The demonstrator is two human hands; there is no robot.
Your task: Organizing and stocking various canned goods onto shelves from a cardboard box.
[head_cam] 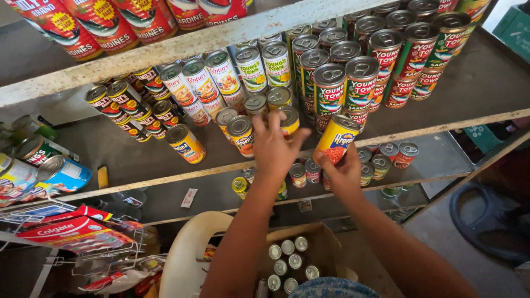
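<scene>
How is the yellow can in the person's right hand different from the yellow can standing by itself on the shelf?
The held can is gripped by the right hand and leans sideways at the shelf's front edge; the lone can stands free with nothing touching it. The held can sits beside the tall red-and-green cans; the lone can has bare shelf in front of it. Both are yellow with silver pull-tab lids.

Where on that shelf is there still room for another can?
Bare shelf lies left of the lone yellow can, and at the right end beyond the red-and-green cans. It is crowded mid-shelf, where the left hand reaches.
</scene>
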